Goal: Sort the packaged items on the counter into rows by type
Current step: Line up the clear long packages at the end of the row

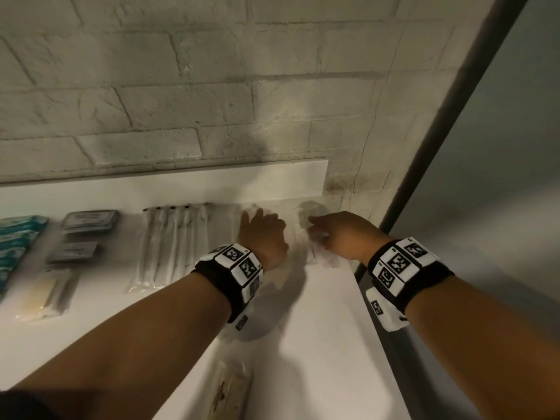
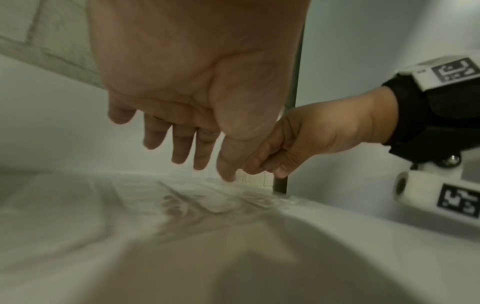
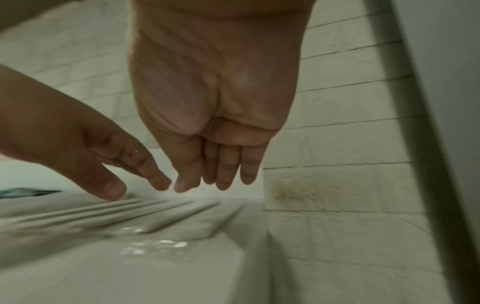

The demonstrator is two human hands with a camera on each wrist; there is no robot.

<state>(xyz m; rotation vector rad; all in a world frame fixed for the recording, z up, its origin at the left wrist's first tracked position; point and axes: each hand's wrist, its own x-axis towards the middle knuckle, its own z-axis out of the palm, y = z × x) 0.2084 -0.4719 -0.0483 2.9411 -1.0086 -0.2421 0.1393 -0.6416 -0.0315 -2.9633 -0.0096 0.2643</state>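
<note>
clear packets lie on the table under your left hand and right hand, fingers loose, gripping nothing.

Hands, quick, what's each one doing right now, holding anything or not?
Left hand: open, fingers straight and spread over the clear packets, holding nothing.
Right hand: open, fingers straight and together above the packets near the counter's end, holding nothing.

White counter against a brick wall

Left of the wrapped white sticks lie grey packets, a yellowish packet and teal packets; clear packets lie right.
</note>
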